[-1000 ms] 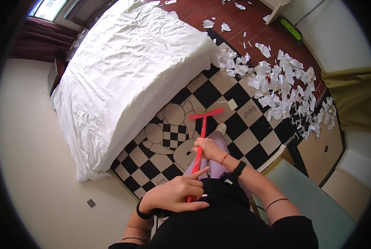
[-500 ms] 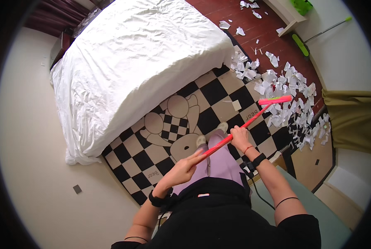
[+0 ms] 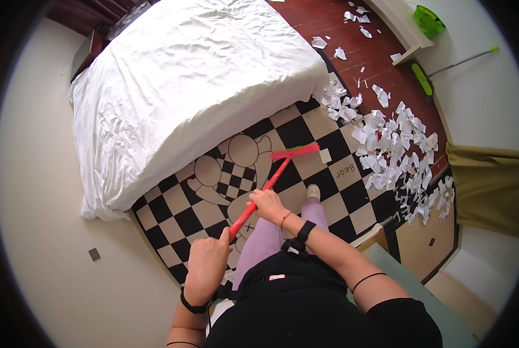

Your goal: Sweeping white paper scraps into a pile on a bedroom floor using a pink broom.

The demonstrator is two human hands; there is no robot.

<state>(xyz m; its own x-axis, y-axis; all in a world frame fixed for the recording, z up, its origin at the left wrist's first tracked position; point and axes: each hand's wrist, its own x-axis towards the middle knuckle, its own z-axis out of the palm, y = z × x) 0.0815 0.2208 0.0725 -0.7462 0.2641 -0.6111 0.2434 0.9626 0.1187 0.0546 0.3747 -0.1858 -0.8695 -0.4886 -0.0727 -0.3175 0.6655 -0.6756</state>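
Observation:
Both my hands are closed around the long red handle of a broom (image 3: 276,176). My left hand (image 3: 209,259) grips the top end of the handle near my left side. Further down the shaft, my right hand (image 3: 266,204) is wrapped around it. The broom's wide pink-red head, with a bit of green on it, is over the checkered mat (image 3: 288,116) in front of my feet. Just right of the head lies a small pale square piece of paper (image 3: 325,156). A large spread of torn white paper (image 3: 396,148) covers the floor to the right.
A bed with a white sheet (image 3: 196,75) stands at the far left, its edge close to the mat. More scraps lie on the red floor (image 3: 352,64). Along the right wall are a green mop (image 3: 423,79), a green basket (image 3: 429,22) and an olive curtain (image 3: 485,185).
The broom head has swung left, from the edge of the paper pile to the middle of the mat. Both hands have moved left with the handle, which is steeper now.

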